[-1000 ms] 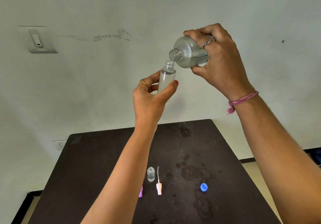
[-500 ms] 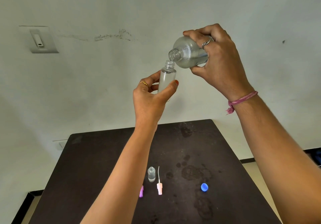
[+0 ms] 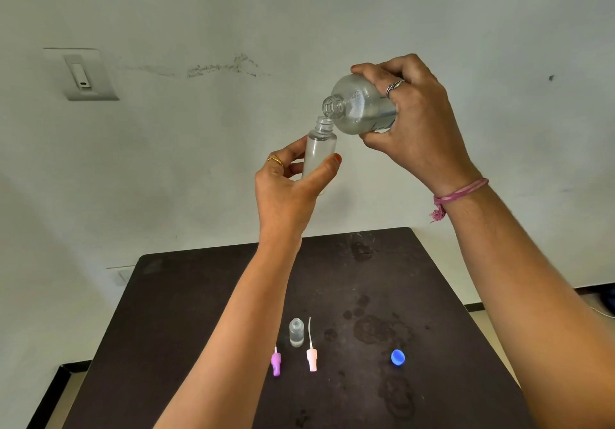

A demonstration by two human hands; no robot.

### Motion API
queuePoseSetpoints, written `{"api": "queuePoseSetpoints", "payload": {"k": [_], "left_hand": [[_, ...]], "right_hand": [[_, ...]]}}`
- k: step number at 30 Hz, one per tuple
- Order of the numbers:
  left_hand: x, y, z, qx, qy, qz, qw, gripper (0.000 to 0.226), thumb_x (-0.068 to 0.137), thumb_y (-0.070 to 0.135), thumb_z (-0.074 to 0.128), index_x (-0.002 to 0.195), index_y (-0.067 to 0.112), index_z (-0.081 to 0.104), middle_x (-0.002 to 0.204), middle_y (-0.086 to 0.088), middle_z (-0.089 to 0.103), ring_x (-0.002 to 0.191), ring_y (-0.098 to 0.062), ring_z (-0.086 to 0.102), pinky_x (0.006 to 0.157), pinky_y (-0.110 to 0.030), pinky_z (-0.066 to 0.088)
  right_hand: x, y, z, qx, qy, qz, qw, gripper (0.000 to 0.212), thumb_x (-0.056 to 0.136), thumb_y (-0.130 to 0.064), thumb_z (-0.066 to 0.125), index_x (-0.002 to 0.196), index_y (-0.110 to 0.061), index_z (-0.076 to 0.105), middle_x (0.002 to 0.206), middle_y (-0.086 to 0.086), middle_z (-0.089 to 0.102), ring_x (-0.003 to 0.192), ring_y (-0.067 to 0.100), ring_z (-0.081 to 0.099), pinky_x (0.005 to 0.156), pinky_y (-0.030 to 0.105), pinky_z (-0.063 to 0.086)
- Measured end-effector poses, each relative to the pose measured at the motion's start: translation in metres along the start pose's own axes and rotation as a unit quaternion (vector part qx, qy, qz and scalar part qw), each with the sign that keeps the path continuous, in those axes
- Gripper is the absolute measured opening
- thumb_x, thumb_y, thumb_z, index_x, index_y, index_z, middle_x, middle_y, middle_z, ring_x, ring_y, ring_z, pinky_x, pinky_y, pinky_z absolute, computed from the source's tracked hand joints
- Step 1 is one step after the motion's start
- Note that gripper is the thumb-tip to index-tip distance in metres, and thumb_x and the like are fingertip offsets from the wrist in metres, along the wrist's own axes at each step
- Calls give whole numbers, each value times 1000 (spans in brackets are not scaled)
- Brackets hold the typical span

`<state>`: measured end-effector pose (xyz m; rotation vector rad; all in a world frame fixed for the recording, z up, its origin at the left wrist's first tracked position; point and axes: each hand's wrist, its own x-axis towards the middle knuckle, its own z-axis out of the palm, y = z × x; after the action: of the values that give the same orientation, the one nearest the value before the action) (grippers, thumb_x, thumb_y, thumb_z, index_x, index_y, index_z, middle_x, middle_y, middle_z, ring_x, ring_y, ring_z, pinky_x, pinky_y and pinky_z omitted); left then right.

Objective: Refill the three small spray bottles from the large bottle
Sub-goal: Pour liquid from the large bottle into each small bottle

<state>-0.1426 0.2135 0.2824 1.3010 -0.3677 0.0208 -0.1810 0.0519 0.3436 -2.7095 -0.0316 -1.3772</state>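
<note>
My left hand [image 3: 286,192] holds a small frosted spray bottle [image 3: 319,149] upright, high above the table, its neck uncapped. My right hand [image 3: 416,122] grips the large clear bottle [image 3: 357,105], tipped on its side with its open mouth just over the small bottle's neck. A second small clear bottle [image 3: 296,332] stands uncapped on the dark table [image 3: 186,295]. Beside it lie a purple spray head [image 3: 276,362] and a pink spray head [image 3: 311,357] with its dip tube. My left forearm hides part of the table to their left.
A blue cap [image 3: 397,357] lies on the table to the right of the spray heads. Wet patches [image 3: 372,328] mark the tabletop's middle and far edge. A white wall with a switch plate [image 3: 81,74] stands behind the table.
Both hands hold nearly the same pose; the large bottle stays tipped over the small bottle's neck.
</note>
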Motion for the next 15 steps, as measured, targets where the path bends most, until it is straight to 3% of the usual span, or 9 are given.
{"api": "queuePoseSetpoints", "payload": {"k": [5, 10, 13, 15], "left_hand": [[2, -1, -8, -4, 6, -2, 1000, 35, 75, 21, 83, 103, 33, 67, 110, 0, 71, 99, -23, 67, 61, -18, 53], [7, -4, -21, 1, 19, -1, 1000, 36, 75, 23, 84, 106, 31, 68, 110, 1, 71, 99, -23, 67, 68, -24, 56], [10, -4, -31, -13, 28, -2, 1000, 38, 76, 20, 84, 109, 27, 67, 110, -1, 71, 99, -24, 67, 62, -17, 53], [13, -4, -39, -20, 34, 0, 999, 38, 76, 18, 83, 110, 24, 68, 110, -3, 71, 100, -25, 67, 60, -14, 51]], "right_hand": [[-3, -7, 12, 31, -12, 31, 999, 72, 64, -14, 82, 131, -21, 57, 116, 7, 53, 107, 23, 55, 90, 27, 49], [-4, -16, 25, 63, -23, 56, 996, 72, 63, -17, 83, 130, -21, 58, 114, 6, 54, 104, 16, 55, 85, 12, 38], [-6, -22, 33, 83, -33, 70, 994, 72, 62, -18, 84, 130, -21, 58, 113, 5, 54, 98, 9, 51, 79, -3, 29], [-7, -28, 39, 96, -40, 80, 991, 73, 62, -19, 85, 130, -20, 58, 113, 6, 55, 97, 10, 51, 76, -5, 29]]}}
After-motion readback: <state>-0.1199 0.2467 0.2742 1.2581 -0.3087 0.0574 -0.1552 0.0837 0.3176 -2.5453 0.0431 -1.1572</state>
